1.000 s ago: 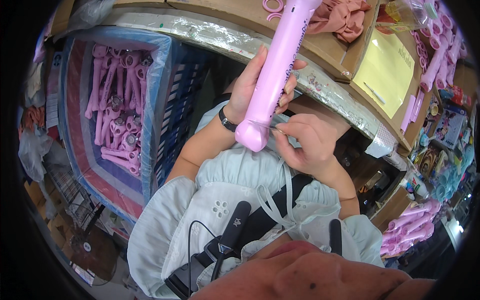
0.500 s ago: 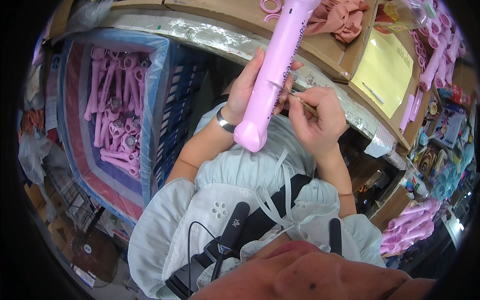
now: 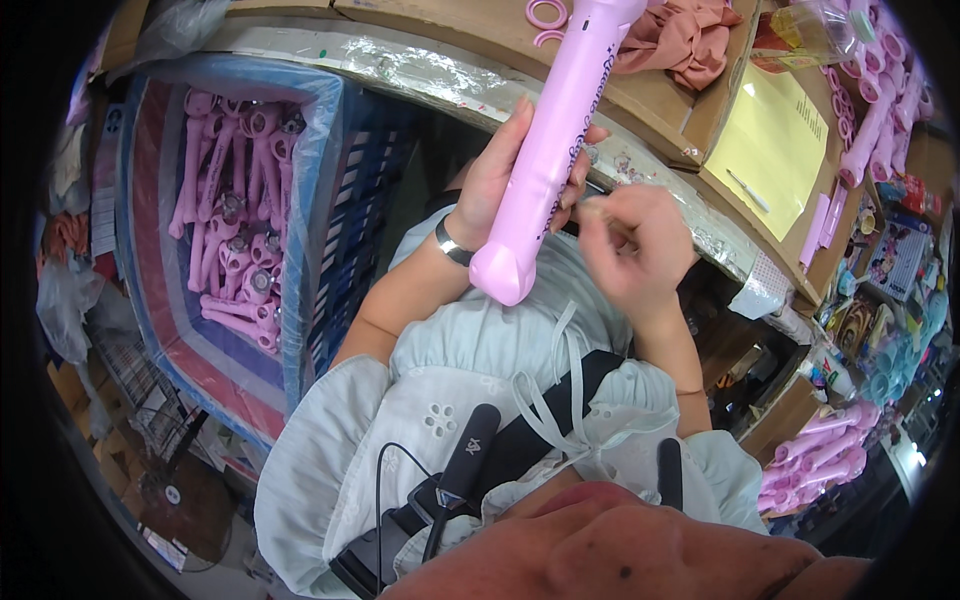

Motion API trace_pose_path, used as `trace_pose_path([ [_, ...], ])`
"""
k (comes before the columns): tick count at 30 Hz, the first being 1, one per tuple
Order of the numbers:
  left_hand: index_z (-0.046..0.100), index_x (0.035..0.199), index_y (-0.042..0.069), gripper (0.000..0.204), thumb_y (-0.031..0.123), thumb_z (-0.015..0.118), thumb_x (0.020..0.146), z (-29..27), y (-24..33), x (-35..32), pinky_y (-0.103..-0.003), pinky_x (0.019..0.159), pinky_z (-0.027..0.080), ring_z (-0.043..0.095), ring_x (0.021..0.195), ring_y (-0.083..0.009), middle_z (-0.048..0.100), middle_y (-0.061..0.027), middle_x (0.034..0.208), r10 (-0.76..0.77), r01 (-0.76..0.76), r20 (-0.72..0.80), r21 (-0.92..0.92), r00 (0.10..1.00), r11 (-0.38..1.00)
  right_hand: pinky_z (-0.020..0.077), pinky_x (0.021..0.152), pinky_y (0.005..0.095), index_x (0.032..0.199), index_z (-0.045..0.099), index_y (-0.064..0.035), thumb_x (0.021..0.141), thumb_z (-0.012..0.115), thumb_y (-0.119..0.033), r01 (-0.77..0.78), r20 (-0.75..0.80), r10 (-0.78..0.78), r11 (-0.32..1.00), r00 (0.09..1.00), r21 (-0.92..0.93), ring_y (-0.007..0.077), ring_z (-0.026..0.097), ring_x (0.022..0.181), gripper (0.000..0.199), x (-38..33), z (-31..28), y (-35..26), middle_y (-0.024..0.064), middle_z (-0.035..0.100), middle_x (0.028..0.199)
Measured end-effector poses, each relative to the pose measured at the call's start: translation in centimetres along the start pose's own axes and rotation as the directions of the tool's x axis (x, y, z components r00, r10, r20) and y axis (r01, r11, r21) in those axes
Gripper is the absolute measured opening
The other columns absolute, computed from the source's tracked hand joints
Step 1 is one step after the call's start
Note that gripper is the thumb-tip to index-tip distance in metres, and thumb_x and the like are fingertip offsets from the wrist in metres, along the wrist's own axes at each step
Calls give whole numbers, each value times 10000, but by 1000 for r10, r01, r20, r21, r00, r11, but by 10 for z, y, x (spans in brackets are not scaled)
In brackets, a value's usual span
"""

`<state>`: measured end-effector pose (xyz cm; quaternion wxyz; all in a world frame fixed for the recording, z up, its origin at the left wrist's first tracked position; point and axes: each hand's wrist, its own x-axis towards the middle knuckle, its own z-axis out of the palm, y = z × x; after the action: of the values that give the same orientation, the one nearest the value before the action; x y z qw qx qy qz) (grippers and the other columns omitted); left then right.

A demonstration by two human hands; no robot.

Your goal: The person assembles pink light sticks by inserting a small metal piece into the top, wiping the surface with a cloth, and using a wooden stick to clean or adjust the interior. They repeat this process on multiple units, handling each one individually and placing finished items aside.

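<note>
A worker's left hand [image 3: 492,175] grasps a long pink plastic tube with dark lettering [image 3: 552,150], slanting from the work surface down to the lap, its rounded, faceted lower end just above the pale-green gathered garment [image 3: 490,345]; the right hand [image 3: 640,250], blurred, hangs just beside the tube with its fingers curled inward, and whether they pinch anything cannot be told.

A second ago the right hand was at the tube's lower end with a thin pointed tool; it is now farther up alongside, leaving that end uncovered, while the left hand's hold is unchanged; the close work at that end appears, in this judgement, to have paused.

The silvery, film-wrapped table edge [image 3: 430,75] passes beneath the tube, whose upper part lies above the brown cardboard [image 3: 490,38], near a crumpled salmon-pink cloth [image 3: 685,45]; on the left, a blue slatted plastic basket [image 3: 365,215] holding smaller pink plastic pieces [image 3: 240,180] bounds the left arm; the freest room seems to lie over the lap, the right hand having the table edge close above it.
</note>
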<state>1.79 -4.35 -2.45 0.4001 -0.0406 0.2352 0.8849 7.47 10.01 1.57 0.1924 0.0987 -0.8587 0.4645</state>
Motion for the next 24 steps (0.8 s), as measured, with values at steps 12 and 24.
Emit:
trace_pose_path([
  [12,457,1234,-27,699,579,262,946,-1,0,-1,-229,467,471,557,602,-112,560,-45,784,-1,5,48,-76,999,997,433,462,255,816,608,-42,695,688,47,-4,-113,-8,995,994,-102,156,542,576,170,-1,-16,-1,74,604,735],
  [24,481,1171,-20,672,581,286,942,8,-1,-2,-232,460,480,580,552,-125,573,-47,755,11,-11,33,-21,999,1000,428,451,254,835,626,-65,617,746,-60,335,178,-330,942,927,0,167,574,541,249,-40,-16,-15,42,596,718],
])
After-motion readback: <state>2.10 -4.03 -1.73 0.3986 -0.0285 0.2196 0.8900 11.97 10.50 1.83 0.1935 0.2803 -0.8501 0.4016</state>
